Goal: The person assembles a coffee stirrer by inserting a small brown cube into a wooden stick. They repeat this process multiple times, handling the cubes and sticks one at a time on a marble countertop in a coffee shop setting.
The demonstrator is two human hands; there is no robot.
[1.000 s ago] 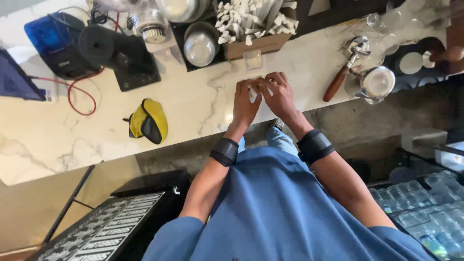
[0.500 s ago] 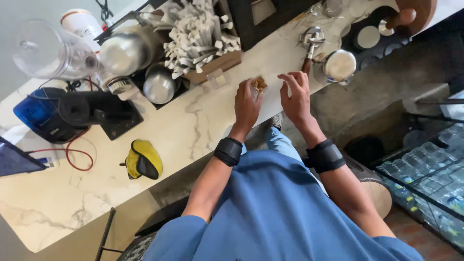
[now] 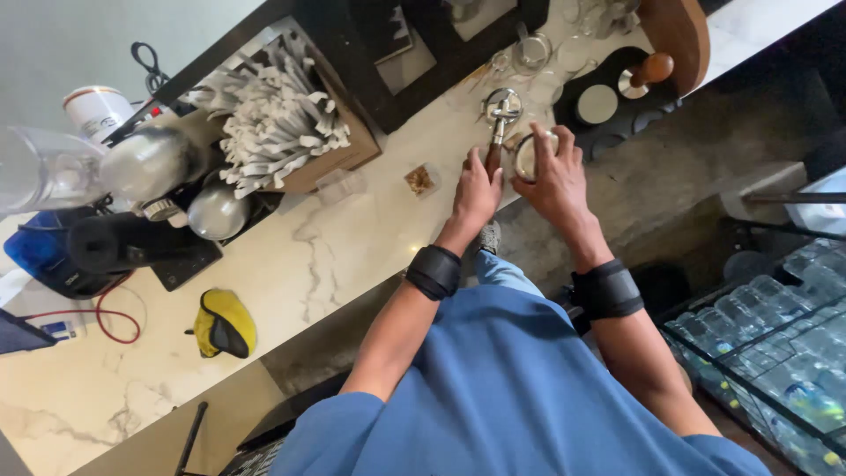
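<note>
My left hand is closed around the brown wooden handle of a portafilter, which lies on the white marble counter with its metal head pointing away from me. Just to the right, my right hand grips a small round metal cup from above, fingers spread over its rim. A small clear tub with brown contents sits on the counter to the left of my left hand, untouched. Both wrists wear black bands.
A cardboard box of white paper sticks and metal pitchers stand at the back left. A yellow-and-black object lies near the counter edge. A tamper rests on a black mat. A rack of glasses is lower right.
Both hands left the small tub and moved right along the counter. The left hand took the portafilter handle and the right hand closed over the metal cup. The view shifted too.
</note>
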